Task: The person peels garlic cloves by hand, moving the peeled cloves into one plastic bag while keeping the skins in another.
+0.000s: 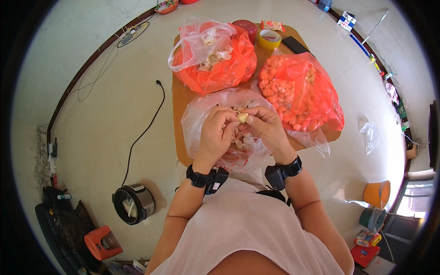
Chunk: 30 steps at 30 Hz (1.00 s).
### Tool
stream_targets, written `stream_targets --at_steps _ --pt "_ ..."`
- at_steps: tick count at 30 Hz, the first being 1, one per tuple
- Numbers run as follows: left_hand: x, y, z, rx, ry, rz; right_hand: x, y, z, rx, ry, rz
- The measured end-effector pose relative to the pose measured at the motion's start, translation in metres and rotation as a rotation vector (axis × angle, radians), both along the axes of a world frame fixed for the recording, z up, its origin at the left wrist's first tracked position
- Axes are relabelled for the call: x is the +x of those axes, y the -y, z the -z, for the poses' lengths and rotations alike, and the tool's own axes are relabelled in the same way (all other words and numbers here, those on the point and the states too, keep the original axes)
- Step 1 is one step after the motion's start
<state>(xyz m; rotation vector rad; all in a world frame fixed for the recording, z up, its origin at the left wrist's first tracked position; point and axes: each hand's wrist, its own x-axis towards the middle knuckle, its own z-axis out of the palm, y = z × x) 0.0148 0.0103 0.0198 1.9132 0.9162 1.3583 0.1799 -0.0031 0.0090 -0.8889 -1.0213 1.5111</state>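
A pale garlic clove (242, 118) is pinched between the fingertips of my left hand (220, 129) and my right hand (266, 125). Both hands are above a clear plastic bag (194, 120) that holds loose garlic skins (238, 141). Behind it at the left lies a red plastic bag (220, 80), with a white translucent bag (187, 50) and more papery skins on top. To the right of my hands, a red translucent bag (302, 92) is full of many cloves. Each wrist wears a black strap with a small device.
The wooden table (179, 137) also bears a yellow tape roll (270, 40), a dark red lidded container (245, 29), a small packet (272, 26) and a black phone (295, 45). On the floor are an electric cooker (144, 199), a black cord (137, 137) and an orange stool (99, 242).
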Motion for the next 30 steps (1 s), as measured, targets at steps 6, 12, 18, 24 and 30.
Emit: stream_targets --at_steps 6,12,18,24,30 --pt "0.002 0.004 0.006 0.104 -0.047 -0.061 0.005 -0.003 0.010 -0.067 -0.324 -0.058" --pt "0.005 0.009 0.002 -0.017 0.056 -0.074 0.005 -0.003 0.011 -0.086 -0.435 -0.101" --pt "0.010 0.004 -0.001 0.102 0.052 -0.128 0.002 -0.003 0.010 -0.098 -0.441 -0.099" --pt "0.011 0.003 0.002 0.065 0.053 -0.115 0.000 -0.003 0.013 -0.099 -0.462 -0.093" --pt "0.012 0.004 -0.001 -0.020 0.050 -0.092 -0.005 -0.002 0.004 -0.048 -0.453 -0.066"
